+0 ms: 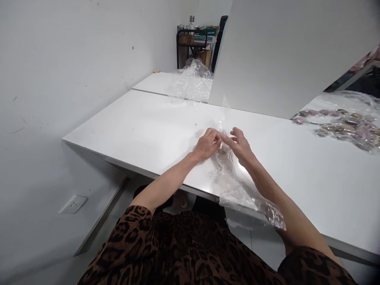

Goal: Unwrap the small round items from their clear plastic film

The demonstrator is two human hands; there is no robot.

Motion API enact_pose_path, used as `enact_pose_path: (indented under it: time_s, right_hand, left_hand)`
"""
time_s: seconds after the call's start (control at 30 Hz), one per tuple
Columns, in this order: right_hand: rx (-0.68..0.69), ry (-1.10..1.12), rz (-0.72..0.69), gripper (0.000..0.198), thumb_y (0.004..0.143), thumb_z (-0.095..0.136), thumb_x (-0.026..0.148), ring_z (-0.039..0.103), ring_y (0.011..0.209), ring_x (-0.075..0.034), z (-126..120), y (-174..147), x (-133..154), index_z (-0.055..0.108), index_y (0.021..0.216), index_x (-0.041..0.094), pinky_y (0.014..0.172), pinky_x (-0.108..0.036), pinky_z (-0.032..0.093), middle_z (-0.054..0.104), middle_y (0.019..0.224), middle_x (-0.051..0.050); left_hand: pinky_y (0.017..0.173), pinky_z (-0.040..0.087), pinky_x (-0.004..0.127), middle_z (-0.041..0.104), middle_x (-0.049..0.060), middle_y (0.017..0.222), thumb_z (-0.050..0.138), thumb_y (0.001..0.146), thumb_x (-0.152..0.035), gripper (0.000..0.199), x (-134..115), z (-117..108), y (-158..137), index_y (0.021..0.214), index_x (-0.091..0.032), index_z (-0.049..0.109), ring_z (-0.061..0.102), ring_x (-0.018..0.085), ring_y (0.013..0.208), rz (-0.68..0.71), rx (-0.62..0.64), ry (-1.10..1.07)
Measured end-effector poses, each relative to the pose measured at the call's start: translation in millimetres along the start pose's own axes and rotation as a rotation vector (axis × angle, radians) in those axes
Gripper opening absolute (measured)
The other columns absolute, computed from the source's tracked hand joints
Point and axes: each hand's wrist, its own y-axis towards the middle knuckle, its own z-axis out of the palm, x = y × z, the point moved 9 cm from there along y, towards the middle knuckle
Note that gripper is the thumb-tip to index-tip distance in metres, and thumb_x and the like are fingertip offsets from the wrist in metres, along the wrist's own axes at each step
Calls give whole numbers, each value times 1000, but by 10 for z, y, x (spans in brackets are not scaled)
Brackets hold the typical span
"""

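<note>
My left hand point(208, 143) is closed in a pinch on a clear plastic bag point(226, 158), at the part in front of me. Close beside it, my right hand point(242, 146) has one digit stretched to the left fingertips and its other fingers apart and slightly bent. The bag is crumpled and narrow between the hands, with something faintly pinkish-brown inside that I cannot make out. Its loose lower end point(252, 196) spreads toward me and hangs over the front edge of the white table point(142, 130).
More crumpled clear plastic point(192, 81) lies at the back of the table. On the right are plastic-wrapped strands of pink and brown bead-like pieces point(347, 126). A large white panel point(285, 55) stands behind. A dark shelf rack point(191, 43) holds boxes by the wall point(89, 47).
</note>
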Motion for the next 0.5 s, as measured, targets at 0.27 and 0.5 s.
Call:
enact_pose_path:
  time_s: [0.27,0.5]
  right_hand:
    - [23,101,71,17,73,81,28,57,61,-12,-132,193,-135,68,74,17,55,-26,45,68,73,-3]
    - [53,460,35,11,78,71,20,75,86,-22,-212,163,214,60,77,21,61,-29,57,79,103,-9]
  left_hand:
    - [77,47,27,60,6,105,63,92,-13,20,45,-123,25,77,-20,53,56,13,84,-51,-158,-174]
    - [70,51,26,60,3,94,62,99,-29,18,409,-52,12,87,-20,53,61,11,71,-461,-148,-443]
